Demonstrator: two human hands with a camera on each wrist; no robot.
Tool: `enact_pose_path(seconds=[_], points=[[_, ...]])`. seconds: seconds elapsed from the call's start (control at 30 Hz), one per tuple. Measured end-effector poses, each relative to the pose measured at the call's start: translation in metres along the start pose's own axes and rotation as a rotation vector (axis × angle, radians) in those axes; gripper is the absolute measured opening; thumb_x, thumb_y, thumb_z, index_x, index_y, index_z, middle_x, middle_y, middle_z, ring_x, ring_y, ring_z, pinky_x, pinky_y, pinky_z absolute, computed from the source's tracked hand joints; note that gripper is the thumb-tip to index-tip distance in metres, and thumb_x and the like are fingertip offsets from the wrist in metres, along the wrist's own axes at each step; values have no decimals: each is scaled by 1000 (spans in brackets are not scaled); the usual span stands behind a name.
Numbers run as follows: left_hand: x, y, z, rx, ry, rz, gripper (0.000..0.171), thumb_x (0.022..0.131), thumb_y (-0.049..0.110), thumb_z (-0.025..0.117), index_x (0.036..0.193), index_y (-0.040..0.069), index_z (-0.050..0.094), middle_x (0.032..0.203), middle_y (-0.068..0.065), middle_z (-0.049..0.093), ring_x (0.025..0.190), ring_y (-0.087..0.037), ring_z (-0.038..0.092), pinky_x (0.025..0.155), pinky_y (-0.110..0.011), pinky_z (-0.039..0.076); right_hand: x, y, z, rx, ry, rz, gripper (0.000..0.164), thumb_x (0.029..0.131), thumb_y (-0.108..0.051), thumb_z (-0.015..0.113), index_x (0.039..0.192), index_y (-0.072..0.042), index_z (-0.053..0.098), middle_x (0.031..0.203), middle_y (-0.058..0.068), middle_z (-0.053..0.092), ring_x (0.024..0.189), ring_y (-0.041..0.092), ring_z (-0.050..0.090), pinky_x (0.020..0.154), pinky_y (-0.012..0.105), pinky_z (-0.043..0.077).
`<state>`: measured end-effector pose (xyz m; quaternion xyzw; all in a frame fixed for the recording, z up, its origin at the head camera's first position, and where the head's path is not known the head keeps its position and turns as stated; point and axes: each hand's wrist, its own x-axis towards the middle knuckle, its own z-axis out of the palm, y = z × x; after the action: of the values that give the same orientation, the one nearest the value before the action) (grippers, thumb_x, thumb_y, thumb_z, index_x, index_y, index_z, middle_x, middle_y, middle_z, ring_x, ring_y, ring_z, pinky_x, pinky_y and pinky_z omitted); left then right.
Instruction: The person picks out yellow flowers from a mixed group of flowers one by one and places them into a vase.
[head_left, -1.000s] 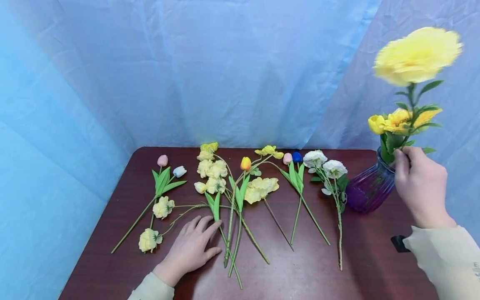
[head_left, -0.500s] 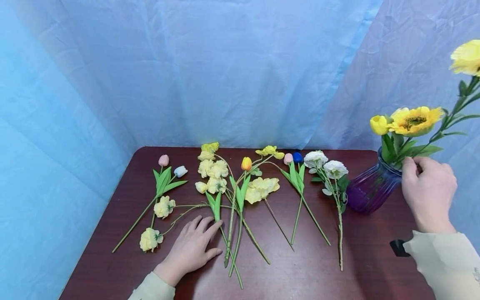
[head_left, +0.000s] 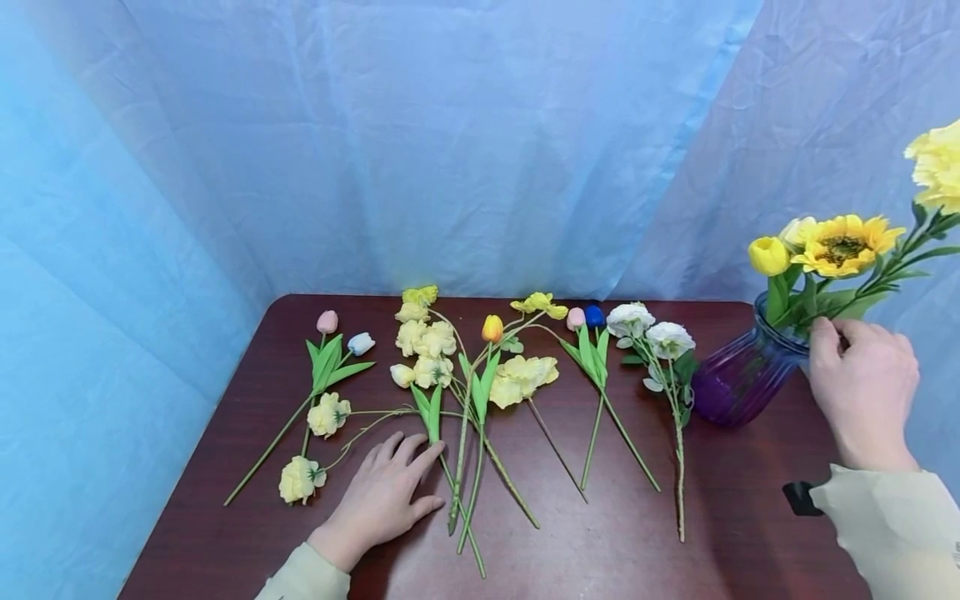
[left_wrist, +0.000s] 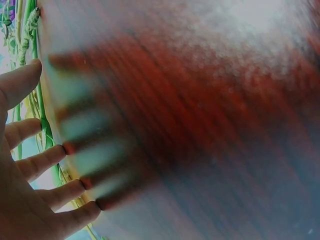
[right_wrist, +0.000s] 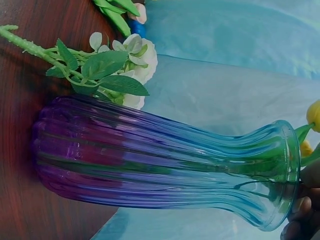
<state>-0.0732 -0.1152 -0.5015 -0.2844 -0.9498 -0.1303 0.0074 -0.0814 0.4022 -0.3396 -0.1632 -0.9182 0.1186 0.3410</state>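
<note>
Right grip [head_left: 866, 385] looks like it's pinching the big yellow flower [head_left: 939, 167] at the mouth of the vase [head_left: 738, 379], far right; left grip [head_left: 386, 492] is spread on the bench [head_left: 600, 550], lower left. That flower leans hard outward, so its weight could tip the vase.

Left hand [left_wrist: 22, 197] at lower left, fingers spread
Green stems [left_wrist: 41, 102] line the left edge beyond the fingers; shiny reddish table [left_wrist: 200, 125] fills the right.
</note>
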Motion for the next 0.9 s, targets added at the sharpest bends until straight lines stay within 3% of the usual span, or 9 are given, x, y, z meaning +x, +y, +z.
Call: enact_pose_path(seconds=[0.17, 0.27, 0.4, 0.5, 0.67, 0.77, 0.9], points=[[0, 0, 0, -1, -5, 1, 71, 87, 48, 79, 147, 19, 56, 141, -15, 56, 133, -50, 48, 104, -64, 43, -1, 2, 1, 7, 23, -24, 55, 104, -15, 43, 51, -2, 43, 58, 23, 46, 65, 45, 43, 71, 58, 32], [0, 0, -1, 2, -6, 0, 70, 87, 48, 79, 147, 19, 56, 141, -15, 55, 133, -50, 48, 103, -64, 43, -2, 4, 2, 12, 25, -19, 55, 105, -17, 43, 53, 1, 47, 61, 27, 49, 68, 48, 45, 75, 62, 34], [0, 0, -1, 8, -10, 0, 70, 87, 48, 78, 147, 19, 56, 141, -15, 55, 133, -50, 48, 103, -64, 43, -5, 6, 1, 35, 3, 34, 50, 106, -20, 44, 75, 14, 64, 80, 37, 59, 83, 55, 50, 87, 67, 36], [0, 0, -1, 12, -9, 0, 70, 87, 49, 78, 147, 19, 56, 141, -15, 56, 133, -50, 48, 103, -64, 43, -8, 7, 1, 49, -8, 76, 48, 107, -22, 44, 95, 17, 69, 89, 39, 61, 89, 54, 50, 92, 65, 35], [0, 0, -1, 13, -8, 2, 69, 87, 48, 79, 146, 19, 56, 141, -15, 56, 133, -50, 48, 103, -64, 43, -13, 8, 1, 56, 20, 100, 46, 106, -24, 47, 96, 15, 68, 78, 36, 60, 76, 49, 49, 80, 60, 34], [0, 0, -1, 15, -8, 2, 69, 87, 48, 79, 146, 19, 57, 141, -15, 56, 133, -50, 48, 103, -64, 43, -17, 9, 1, 104, 42, 154, 39, 104, -27, 51, 108, 8, 69, 70, 23, 58, 61, 27, 49, 76, 46, 41], [1, 0, 0, 21, -7, 2, 69, 87, 49, 78, 146, 20, 57, 141, -14, 56, 133, -50, 48, 103, -64, 43, -33, 7, 5, 217, 69, 342, 28, 98, -38, 58, 121, -22, 60, 74, -11, 49, 57, -1, 38, 69, 21, 35]])
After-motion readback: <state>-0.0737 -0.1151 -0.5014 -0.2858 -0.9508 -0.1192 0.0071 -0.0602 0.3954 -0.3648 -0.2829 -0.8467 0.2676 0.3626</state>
